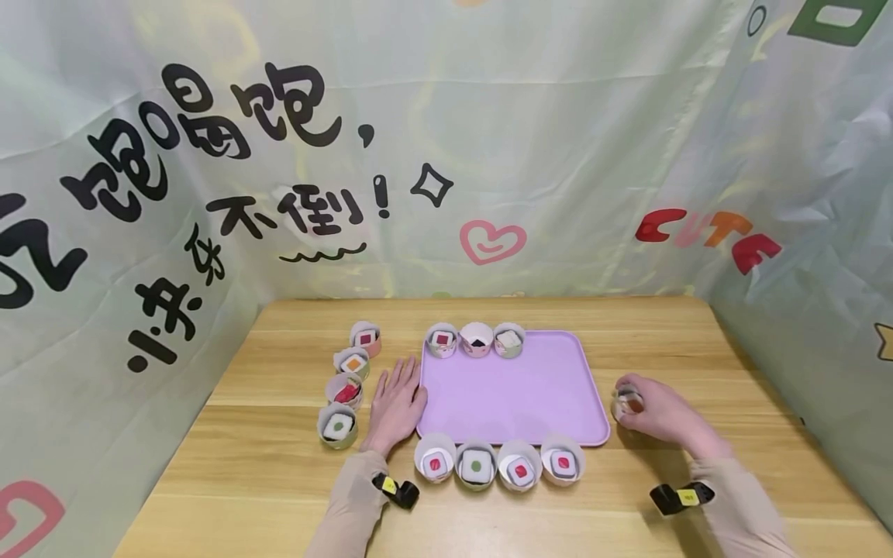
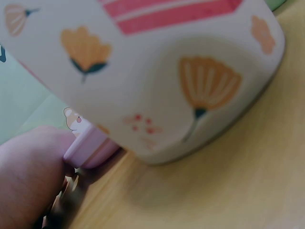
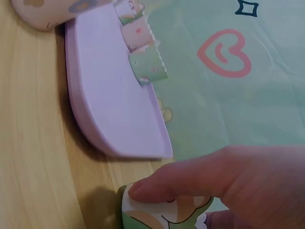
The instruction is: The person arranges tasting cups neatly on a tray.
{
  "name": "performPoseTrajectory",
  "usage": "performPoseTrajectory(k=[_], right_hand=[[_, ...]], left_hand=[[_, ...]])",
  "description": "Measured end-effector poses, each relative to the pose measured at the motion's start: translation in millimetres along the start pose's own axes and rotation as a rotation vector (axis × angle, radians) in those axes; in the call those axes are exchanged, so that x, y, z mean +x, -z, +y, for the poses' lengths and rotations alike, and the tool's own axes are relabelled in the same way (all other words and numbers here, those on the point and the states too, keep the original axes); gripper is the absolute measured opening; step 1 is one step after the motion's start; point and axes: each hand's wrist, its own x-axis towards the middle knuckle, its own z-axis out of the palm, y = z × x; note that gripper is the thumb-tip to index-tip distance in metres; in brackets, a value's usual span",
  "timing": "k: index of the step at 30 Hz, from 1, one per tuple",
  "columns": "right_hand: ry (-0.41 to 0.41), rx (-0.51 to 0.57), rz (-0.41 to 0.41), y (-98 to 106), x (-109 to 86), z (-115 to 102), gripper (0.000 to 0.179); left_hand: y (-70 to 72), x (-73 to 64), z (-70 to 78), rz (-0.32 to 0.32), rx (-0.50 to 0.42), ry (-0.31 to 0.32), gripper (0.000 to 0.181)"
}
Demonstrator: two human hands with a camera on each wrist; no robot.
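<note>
My right hand (image 1: 659, 411) grips a small paper cup (image 3: 162, 210) with a cartoon print, at the table to the right of the lilac tray (image 1: 512, 391). The thumb presses its side in the right wrist view. What the cup holds is unclear. My left hand (image 1: 395, 407) lies flat with fingers straight, next to the tray's left edge. Left of that hand stand several paper cups, among them one with a green-dotted white block (image 1: 339, 426) and one with an orange-marked block (image 1: 354, 363). A flower-printed cup (image 2: 209, 124) fills much of the left wrist view.
Three cups, one of them pink (image 1: 477, 341), stand along the tray's back left edge. Several more, including a cup with a green-dotted block (image 1: 477, 466), line its front edge. A printed cloth (image 1: 558, 155) hangs behind the wooden table (image 1: 244, 480).
</note>
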Motion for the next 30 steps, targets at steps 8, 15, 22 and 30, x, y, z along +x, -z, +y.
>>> performPoseTrajectory(k=[8,15,22,30], right_hand=[[0.002,-0.004,0.024,-5,10.8,-11,0.05],[-0.005,0.007,0.056,-3,12.3,-11,0.053],[-0.005,-0.005,0.091,2,16.0,-16,0.053],[0.018,-0.003,0.125,-1,22.6,-27,0.054]], left_hand=[[-0.2,-0.5,0.0,-0.009,0.002,0.002,0.054],[-0.9,-0.6,-0.3,-0.007,0.003,0.002,0.054],[-0.6,-0.1,-0.6,-0.002,-0.001,0.004,0.054],[-2.6,0.0,-1.9,0.001,0.007,0.002,0.054]])
